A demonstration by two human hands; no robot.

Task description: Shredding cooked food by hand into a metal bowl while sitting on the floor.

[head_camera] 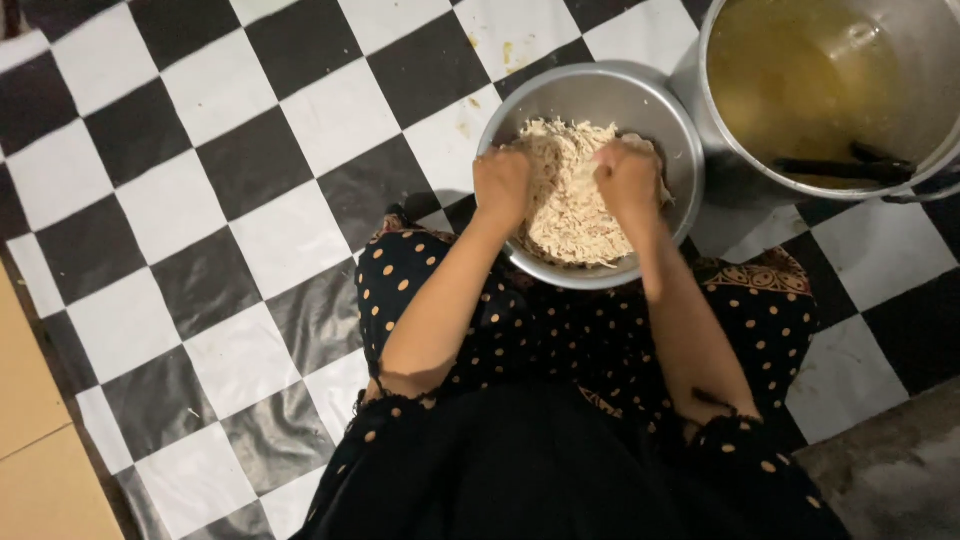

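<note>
You are pressing your left hand [502, 186] and right hand [627, 180], fingers curled shut, into pale shredded food [565, 205] in the round silver metal bowl [655, 115].

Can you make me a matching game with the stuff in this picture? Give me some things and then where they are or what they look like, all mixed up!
Things:
1. metal bowl
2. big pot
3. floor mat
4. left hand

Clues:
A. black and white squares
B. holds yellowish liquid and a dark utensil
C. filled with pale shredded food
D. pressed into the shreds, beside the right hand

Pairs: 1-C, 2-B, 3-A, 4-D
</note>
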